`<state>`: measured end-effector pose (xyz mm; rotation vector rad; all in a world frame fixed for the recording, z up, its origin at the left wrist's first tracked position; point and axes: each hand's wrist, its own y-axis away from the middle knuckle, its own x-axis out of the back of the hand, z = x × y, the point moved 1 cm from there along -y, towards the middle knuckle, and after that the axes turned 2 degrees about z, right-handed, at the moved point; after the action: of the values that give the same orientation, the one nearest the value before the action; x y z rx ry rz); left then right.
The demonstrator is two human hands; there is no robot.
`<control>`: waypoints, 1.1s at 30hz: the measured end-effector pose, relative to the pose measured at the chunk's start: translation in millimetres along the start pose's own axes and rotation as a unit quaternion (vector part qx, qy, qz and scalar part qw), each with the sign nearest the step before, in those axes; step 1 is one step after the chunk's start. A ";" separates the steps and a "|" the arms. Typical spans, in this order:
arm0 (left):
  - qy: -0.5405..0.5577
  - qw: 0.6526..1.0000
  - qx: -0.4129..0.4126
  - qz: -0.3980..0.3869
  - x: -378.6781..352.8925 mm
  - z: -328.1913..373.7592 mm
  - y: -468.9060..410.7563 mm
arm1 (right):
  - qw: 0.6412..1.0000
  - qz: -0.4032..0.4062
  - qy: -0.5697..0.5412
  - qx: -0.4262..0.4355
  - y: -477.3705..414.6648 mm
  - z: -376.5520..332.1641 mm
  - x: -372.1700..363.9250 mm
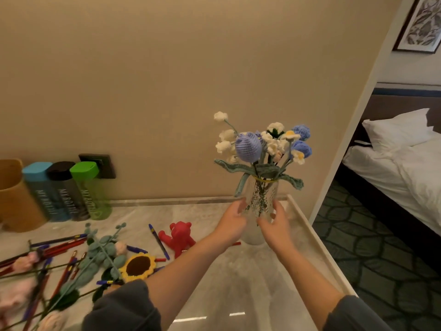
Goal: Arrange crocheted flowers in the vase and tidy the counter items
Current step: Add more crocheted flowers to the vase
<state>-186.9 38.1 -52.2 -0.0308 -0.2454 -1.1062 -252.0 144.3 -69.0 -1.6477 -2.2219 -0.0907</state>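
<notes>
While the left hand (235,217) and right hand (274,224) seemingly grip the vase (261,194) at two o'clock on the counter (238,283), its bouquet (248,146) stands arranged; sunflower (138,266), stems (102,254) and pencils (64,247) at eight o'clock remain.

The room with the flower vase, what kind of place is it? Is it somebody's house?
Most likely a hotel room, not a house. A bed made up in plain white linen stands off to the right, patterned carpet lies beside it, and a framed picture hangs above.
</notes>
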 end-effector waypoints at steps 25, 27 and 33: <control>-0.032 0.938 0.099 0.331 229.4 -123.0 158.5 | 0.947 -0.321 -0.003 0.036 129.9 -47.8 -218.5; -0.060 0.938 0.122 0.318 250.8 -137.5 156.2 | 0.945 -0.324 0.035 0.038 129.9 -49.5 -238.9; -0.251 0.920 0.163 0.253 298.5 -167.6 143.1 | 0.924 -0.311 0.209 0.079 129.1 -51.6 -283.6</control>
<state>97.0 -184.8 -138.1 -0.0773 -0.8332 -0.5122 -48.2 -87.4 -136.5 -0.7004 -2.2416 -0.3783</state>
